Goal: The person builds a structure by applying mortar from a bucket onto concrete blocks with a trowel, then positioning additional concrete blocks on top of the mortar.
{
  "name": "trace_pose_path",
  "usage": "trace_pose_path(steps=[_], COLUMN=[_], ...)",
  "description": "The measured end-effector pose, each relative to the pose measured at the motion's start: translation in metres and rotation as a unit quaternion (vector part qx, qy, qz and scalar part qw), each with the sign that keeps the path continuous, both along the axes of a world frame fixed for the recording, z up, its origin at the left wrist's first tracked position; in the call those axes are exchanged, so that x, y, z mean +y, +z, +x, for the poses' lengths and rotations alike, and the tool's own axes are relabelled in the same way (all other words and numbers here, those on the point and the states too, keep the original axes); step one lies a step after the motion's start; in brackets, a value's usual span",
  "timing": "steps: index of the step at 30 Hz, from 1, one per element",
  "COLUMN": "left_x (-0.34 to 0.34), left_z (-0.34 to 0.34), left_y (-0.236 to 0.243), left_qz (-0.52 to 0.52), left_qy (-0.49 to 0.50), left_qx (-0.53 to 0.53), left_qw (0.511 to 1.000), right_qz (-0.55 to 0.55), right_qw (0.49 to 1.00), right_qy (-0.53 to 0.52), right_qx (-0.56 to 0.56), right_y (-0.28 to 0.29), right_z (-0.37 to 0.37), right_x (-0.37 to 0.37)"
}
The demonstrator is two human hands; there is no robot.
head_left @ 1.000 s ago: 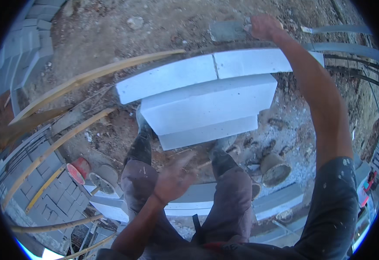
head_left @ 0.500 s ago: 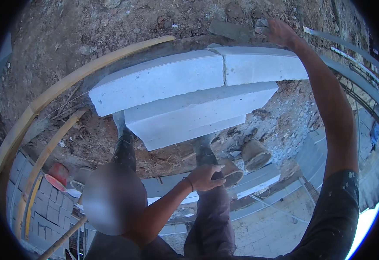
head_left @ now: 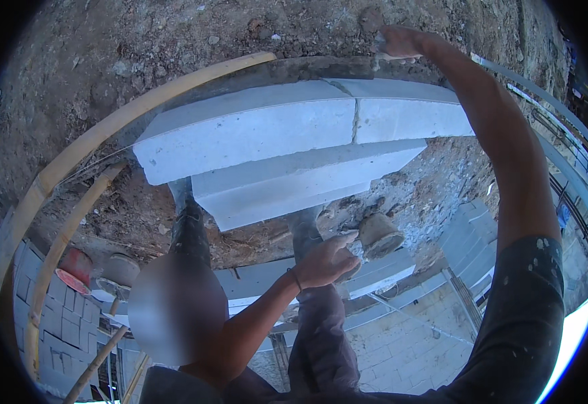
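A wall of pale blocks [head_left: 253, 131] curves across the middle, with a mortar joint [head_left: 356, 121] between two upper blocks. Beyond its far edge, my right hand [head_left: 399, 44] is closed near a dark strip of mortar [head_left: 307, 67]; whatever its fingers hold is seen too poorly to name. My left hand [head_left: 327, 261] hovers by my right knee, its index finger stretched and the others loosely bent, with nothing seen in it. My boots stand partly hidden under the lower block [head_left: 300, 185].
Curved-looking wooden poles [head_left: 92, 145] run along the left. A grey bucket [head_left: 380, 236] stands right of my leg, and a red bucket [head_left: 74, 269] at the lower left. Rough soil [head_left: 173, 34] lies beyond the wall; paving [head_left: 401, 337] shows far below.
My right hand has shifted left, and the flat grey shape beside it no longer shows. My left hand has lifted slightly off the knee. The whole view has shifted a little.
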State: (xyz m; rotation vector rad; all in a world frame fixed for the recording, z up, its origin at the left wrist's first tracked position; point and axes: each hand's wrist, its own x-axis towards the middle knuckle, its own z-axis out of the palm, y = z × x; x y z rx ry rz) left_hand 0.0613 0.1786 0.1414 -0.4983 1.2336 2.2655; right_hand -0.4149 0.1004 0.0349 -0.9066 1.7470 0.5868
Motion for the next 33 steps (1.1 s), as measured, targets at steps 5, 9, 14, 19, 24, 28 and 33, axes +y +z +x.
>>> trace_pose_path(steps=[5, 9, 14, 19, 24, 28, 33], left_x=[-0.004, -0.004, -0.011, -0.014, -0.015, -0.013, -0.014], left_z=[-0.002, -0.007, -0.009, -0.012, -0.014, -0.012, -0.014], left_y=[-0.003, 0.0, -0.002, -0.002, -0.004, -0.005, -0.005], left_qz=[-0.032, -0.019, -0.006, 0.016, 0.037, 0.035, 0.036], left_qy=[-0.002, -0.001, -0.01, -0.013, 0.01, 0.017, 0.016], left_qx=[-0.001, -0.018, -0.023, -0.046, -0.051, -0.05, -0.051], left_qw=[0.999, 1.0, 1.0, 0.999, 0.998, 0.998, 0.998], right_qz=[0.01, -0.038, -0.105, -0.054, -0.082, -0.072, -0.064], right_qw=[0.999, 0.998, 0.994, 0.995, 0.997, 0.992, 0.984], right_qy=[0.031, 0.045, -0.015, -0.085, 0.003, 0.082, 0.144], right_qx=[-0.009, 0.009, -0.021, -0.002, 0.01, 0.063, 0.089], right_y=[0.009, 0.029, 0.071, 0.074, 0.004, -0.02, 0.0], right_z=[-0.012, -0.021, -0.026, -0.033, -0.011, 0.005, 0.017], right_x=[-0.002, 0.016, 0.032, 0.024, 0.028, 0.032, 0.037])
